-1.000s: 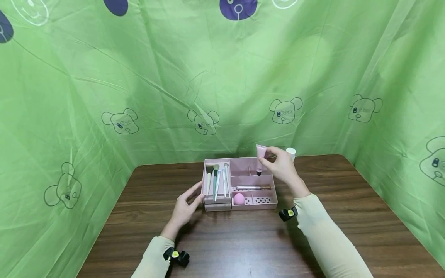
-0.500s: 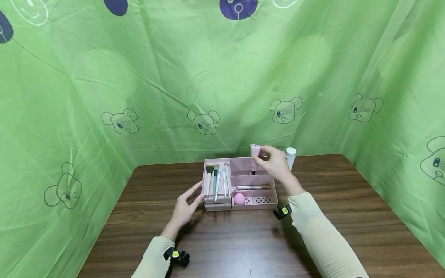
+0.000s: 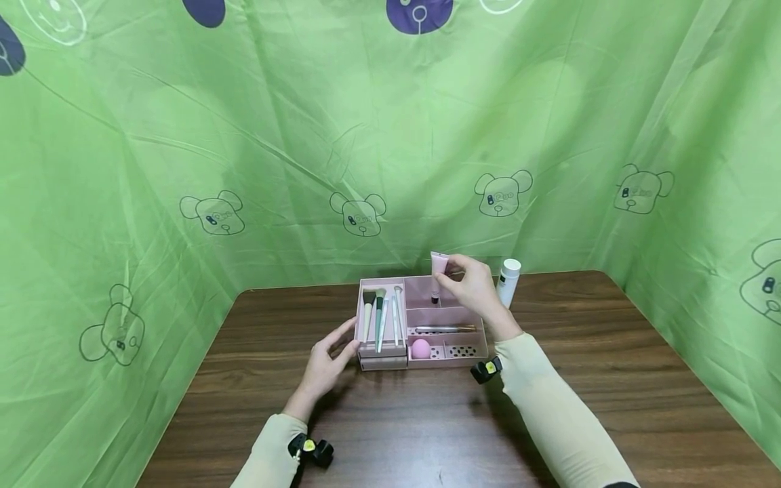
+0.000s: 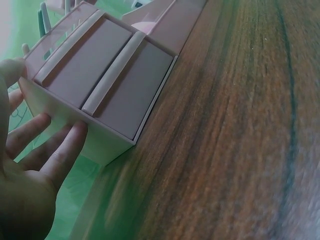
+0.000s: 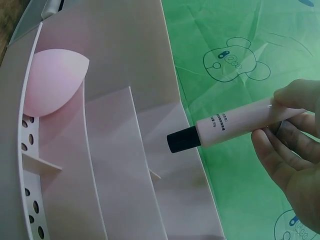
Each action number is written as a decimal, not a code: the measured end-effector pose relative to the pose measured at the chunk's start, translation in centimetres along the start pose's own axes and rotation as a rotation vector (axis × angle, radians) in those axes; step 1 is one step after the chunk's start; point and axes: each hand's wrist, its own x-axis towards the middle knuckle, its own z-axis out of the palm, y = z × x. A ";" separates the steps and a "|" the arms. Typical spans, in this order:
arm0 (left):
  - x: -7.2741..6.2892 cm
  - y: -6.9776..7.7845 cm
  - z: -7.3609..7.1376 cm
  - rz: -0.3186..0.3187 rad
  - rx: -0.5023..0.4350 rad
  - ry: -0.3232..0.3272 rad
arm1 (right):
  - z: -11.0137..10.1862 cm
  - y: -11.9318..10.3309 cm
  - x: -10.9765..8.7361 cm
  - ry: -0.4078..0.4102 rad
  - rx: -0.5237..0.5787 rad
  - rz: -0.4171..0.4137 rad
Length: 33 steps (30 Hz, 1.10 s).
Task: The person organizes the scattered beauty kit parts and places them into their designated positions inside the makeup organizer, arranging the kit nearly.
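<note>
A pink squeeze tube (image 5: 235, 122) with a black cap hangs cap-down over the back compartments of the pink organizer (image 3: 447, 362). My right hand (image 3: 472, 285) pinches it near its flat end, between thumb and fingers. My left hand (image 3: 326, 362) touches the organizer's left side; in the left wrist view its fingertips (image 4: 77, 131) rest on the side wall beside two drawers (image 4: 130, 85). Several makeup brushes (image 3: 379, 318) lie in the organizer's left top tray. A slim silver stick (image 3: 442, 329) lies in the middle compartment, and a pink makeup sponge (image 5: 55, 82) sits in the front one.
A white bottle (image 3: 508, 281) stands on the wooden table (image 3: 396, 427) just right of the organizer, behind my right wrist. Green cloth (image 3: 415, 149) with bear drawings hangs behind the table and at both sides. Low dividers (image 5: 130, 145) part the organizer's compartments.
My right hand has moved left with the tube, from the right back corner of the organizer to farther in over the back row. More of the white bottle shows. The left hand stays put.
</note>
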 end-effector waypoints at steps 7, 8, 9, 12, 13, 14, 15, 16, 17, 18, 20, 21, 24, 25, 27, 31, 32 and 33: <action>0.0 0.0 0.0 -0.013 -0.004 0.002 | 0.5 0.0 0.1 -0.012 0.013 0.007; 0.0 0.0 0.1 -0.016 -0.002 0.003 | 0.6 0.1 0.1 -0.015 0.012 0.011; 0.1 0.0 0.1 -0.015 0.003 0.003 | 0.6 0.2 0.1 -0.019 0.012 0.017; 0.0 0.0 0.1 -0.014 0.010 0.006 | 0.8 0.5 0.0 -0.026 0.013 0.035; 0.0 0.0 0.1 -0.012 0.010 0.006 | 0.9 0.6 0.0 -0.027 0.014 0.038; 0.0 0.0 0.1 -0.011 0.011 0.006 | 0.9 0.7 0.0 -0.028 0.012 0.039; 0.0 0.0 0.0 -0.010 0.014 0.007 | 1.0 0.8 -0.1 -0.029 0.010 0.042; 0.0 0.0 0.0 -0.013 0.015 0.008 | 1.0 0.9 -0.1 -0.030 0.006 0.041; 0.0 0.0 0.0 -0.014 0.016 0.008 | 1.1 1.1 -0.1 -0.031 0.001 0.041; -0.1 0.0 0.0 -0.015 0.018 0.009 | 1.1 1.2 -0.2 -0.034 -0.003 0.039; -0.1 -0.1 0.0 -0.016 0.021 0.008 | 1.2 1.4 -0.2 -0.036 -0.007 0.037; -0.2 -0.2 0.0 -0.017 0.022 0.006 | 1.3 1.5 -0.2 -0.037 -0.011 0.036; -0.2 -0.3 0.0 -0.013 0.021 0.001 | 1.4 1.7 -0.3 -0.037 -0.012 0.046; -0.2 -0.4 0.0 -0.008 0.025 0.001 | 1.4 1.7 -0.3 -0.036 -0.012 0.051; -0.2 -0.4 0.0 -0.001 0.027 0.000 | 1.5 1.8 -0.3 -0.036 -0.017 0.059; -0.1 -0.5 0.0 0.005 0.020 0.005 | 1.7 2.1 -0.3 -0.044 -0.012 0.065; 0.0 -0.5 0.0 0.004 0.012 0.005 | 1.7 2.2 -0.3 -0.046 -0.012 0.067; 0.0 -0.5 0.0 0.003 0.009 0.006 | 1.7 2.3 -0.3 -0.049 -0.013 0.070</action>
